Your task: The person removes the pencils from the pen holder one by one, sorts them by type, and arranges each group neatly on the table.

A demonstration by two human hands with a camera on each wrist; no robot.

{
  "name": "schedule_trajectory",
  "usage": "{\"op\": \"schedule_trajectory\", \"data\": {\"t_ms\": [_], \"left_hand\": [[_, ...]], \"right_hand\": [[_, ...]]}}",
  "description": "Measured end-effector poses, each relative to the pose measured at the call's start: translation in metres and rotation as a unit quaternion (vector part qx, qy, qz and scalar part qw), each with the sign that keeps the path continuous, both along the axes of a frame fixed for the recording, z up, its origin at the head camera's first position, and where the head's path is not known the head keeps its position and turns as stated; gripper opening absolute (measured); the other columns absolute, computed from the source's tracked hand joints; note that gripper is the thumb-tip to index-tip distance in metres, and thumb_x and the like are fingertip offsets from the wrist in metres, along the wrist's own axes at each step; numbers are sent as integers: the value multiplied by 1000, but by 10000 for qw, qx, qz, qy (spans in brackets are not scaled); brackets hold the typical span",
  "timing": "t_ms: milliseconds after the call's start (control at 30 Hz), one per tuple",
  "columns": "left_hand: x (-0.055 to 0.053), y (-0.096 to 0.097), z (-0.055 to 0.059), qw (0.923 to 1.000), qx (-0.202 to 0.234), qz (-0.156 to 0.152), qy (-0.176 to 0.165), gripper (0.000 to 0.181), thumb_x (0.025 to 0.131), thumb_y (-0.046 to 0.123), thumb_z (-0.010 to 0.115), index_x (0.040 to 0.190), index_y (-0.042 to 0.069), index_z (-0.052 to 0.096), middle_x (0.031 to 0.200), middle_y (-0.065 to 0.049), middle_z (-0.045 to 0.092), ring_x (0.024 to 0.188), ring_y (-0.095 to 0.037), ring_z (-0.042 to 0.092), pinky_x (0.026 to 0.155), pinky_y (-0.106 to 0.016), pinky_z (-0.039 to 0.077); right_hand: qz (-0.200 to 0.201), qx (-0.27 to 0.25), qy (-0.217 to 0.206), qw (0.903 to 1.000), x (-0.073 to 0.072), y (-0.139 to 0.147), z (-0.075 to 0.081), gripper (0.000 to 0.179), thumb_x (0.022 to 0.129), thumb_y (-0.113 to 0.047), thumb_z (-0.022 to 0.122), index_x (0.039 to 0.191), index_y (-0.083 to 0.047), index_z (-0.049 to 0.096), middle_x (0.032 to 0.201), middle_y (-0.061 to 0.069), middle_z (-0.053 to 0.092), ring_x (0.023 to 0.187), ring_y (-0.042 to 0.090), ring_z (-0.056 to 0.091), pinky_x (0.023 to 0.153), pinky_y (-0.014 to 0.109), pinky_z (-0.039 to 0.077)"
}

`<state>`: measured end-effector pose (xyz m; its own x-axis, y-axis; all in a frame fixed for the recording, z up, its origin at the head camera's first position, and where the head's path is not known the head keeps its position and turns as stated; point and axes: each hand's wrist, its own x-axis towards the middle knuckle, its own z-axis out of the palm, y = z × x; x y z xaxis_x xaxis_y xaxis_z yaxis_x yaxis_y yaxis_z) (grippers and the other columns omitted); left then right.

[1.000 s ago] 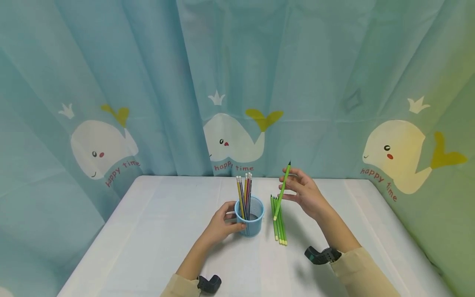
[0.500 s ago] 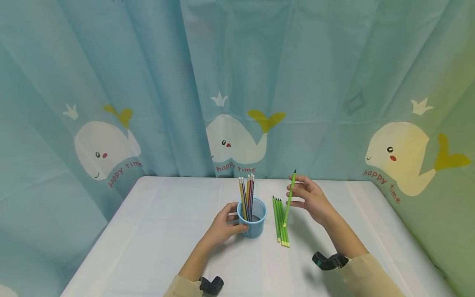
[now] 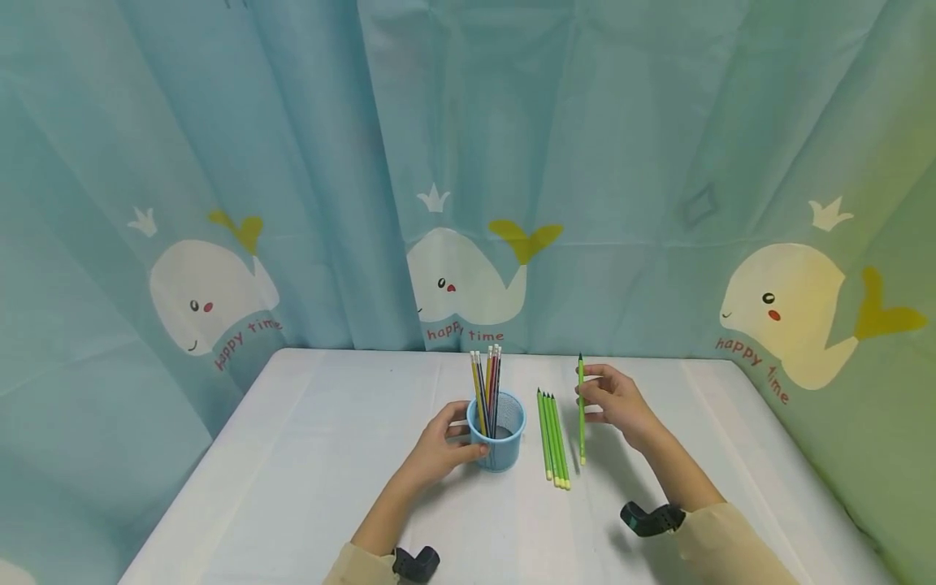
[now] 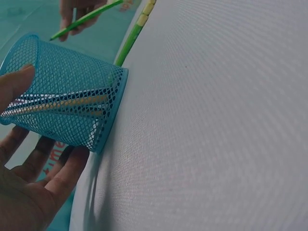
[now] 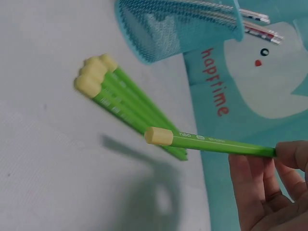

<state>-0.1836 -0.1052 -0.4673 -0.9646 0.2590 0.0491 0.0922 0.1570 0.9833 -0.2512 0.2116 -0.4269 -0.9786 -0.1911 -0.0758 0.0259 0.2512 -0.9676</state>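
Note:
A light blue mesh pencil cup [image 3: 500, 455] stands on the table, with several striped pencils [image 3: 488, 386] leaning in it, white erasers up. My left hand [image 3: 435, 445] grips the cup from its left side, thumb across the front and fingers around the back. To the right, my right hand [image 3: 616, 404] pinches one green pencil [image 3: 582, 422] near its dark tip, which points away; the pale yellow end hangs over the table in the right wrist view. Between the cup and that hand lies a row of several green pencils [image 3: 553, 443], side by side.
The white tabletop [image 3: 307, 487] runs back to a blue-green curtain [image 3: 629, 162] printed with whales. A black wrist camera [image 3: 651, 520] sits on the right forearm and another wrist camera [image 3: 415, 564] on the left.
My right hand has moved right and down with the green pencil, from over the row to beside it. The pencil has turned from slanted to nearly straight. The left hand keeps its grip.

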Motion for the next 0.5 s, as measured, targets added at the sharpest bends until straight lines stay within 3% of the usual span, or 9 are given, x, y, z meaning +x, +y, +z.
{"op": "schedule_trajectory", "data": {"t_ms": [333, 500], "left_hand": [[1, 0, 1, 10000, -3, 34, -44, 72, 82, 13, 81, 144, 8, 44, 142, -21, 51, 128, -42, 54, 104, -49, 50], [0, 0, 0, 10000, 16, 29, -31, 71, 82, 13, 81, 143, 7, 45, 141, -22, 51, 127, -42, 54, 104, -49, 50]], "right_hand": [[-177, 392, -131, 9990, 0, 3, -12, 46, 99, -11, 58, 140, 5, 45, 111, 20, 61, 90, 21, 64, 77, 41, 63], [-232, 528, -294, 9979, -2, 4, -21, 45, 98, -12, 58, 139, 3, 47, 110, 21, 62, 87, 19, 65, 71, 37, 63]]}}
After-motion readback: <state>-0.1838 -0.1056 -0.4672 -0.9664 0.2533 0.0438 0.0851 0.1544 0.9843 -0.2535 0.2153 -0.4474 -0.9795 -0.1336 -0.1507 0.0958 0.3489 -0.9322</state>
